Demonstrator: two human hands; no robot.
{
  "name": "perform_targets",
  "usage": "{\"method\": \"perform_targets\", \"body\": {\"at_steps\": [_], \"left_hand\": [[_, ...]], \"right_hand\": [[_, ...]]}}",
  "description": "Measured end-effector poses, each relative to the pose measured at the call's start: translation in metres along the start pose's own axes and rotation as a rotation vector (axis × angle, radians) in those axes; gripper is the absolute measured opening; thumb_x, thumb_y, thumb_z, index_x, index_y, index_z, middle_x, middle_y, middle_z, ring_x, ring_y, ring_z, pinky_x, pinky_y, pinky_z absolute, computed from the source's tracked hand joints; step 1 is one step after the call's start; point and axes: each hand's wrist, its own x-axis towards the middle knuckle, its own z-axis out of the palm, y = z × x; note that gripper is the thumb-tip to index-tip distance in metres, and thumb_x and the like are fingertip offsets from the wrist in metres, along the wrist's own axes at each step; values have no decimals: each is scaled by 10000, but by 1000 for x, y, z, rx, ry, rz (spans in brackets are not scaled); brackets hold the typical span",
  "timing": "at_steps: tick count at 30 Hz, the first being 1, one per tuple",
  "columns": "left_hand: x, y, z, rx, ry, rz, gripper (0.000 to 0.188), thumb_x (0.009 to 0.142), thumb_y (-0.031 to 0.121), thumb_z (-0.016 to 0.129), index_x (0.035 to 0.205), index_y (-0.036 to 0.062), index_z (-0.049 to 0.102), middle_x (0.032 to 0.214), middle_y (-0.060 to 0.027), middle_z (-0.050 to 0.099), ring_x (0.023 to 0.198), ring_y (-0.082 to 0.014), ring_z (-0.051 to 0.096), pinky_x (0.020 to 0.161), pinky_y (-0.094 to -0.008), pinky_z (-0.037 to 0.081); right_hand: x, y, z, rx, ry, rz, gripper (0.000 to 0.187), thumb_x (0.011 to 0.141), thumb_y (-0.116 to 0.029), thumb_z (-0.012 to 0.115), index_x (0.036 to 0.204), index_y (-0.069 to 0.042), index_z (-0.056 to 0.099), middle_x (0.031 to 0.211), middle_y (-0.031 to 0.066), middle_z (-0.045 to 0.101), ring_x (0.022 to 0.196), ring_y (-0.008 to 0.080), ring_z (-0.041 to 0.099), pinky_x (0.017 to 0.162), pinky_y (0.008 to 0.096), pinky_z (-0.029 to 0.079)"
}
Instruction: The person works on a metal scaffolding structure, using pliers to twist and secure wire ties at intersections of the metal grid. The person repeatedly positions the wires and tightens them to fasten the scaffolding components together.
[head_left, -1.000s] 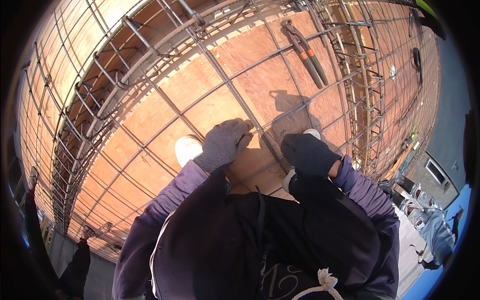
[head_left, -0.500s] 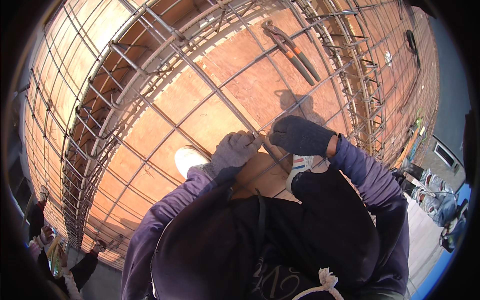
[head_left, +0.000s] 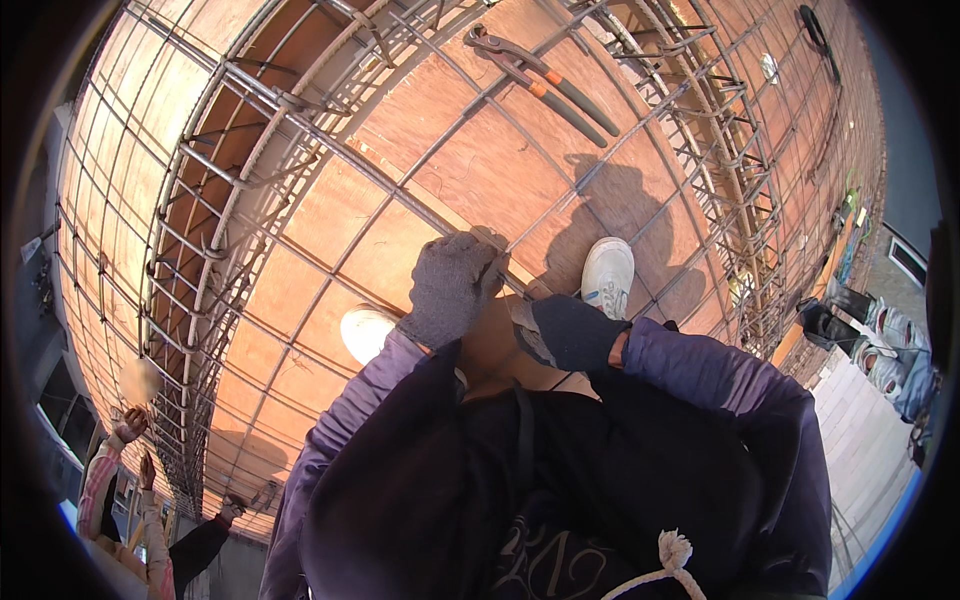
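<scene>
**Slim, dark-brown steel bar runs from ten to four o'clock!**

Here it is: long, rod-thin, dull brown with paler glints, one line of a square-celled steel mesh above a reddish-tan plywood sheet. Its long axis slants, one stretch heading out towards ten o'clock, the other slipping beneath the gloves towards four.

The left hand in a dark-grey knitted glove sits right over it, fingers curled; whether that grip is clamped on the bar, I cannot tell. At its four o'clock, the right hand in a charcoal knitted glove, fingers bent beside the bar; what that grip holds is hidden.

Towards one o'clock, steel pincers with orange-and-black handles, head pointing to ten!
</scene>
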Motion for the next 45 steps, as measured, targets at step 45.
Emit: {"method": "perform_targets", "body": {"at_steps": [45], "left_hand": [[-20,34,15,507,-417,-167,434,962,215,610,1387,125,599,1155,-144,698,918,-332,725,809,-434,575]], "right_hand": [[118,31,-118,443,-317,-214,267,839,-77,707,1100,-48,752,938,144,752,823,290,727,695,398,555]]}}
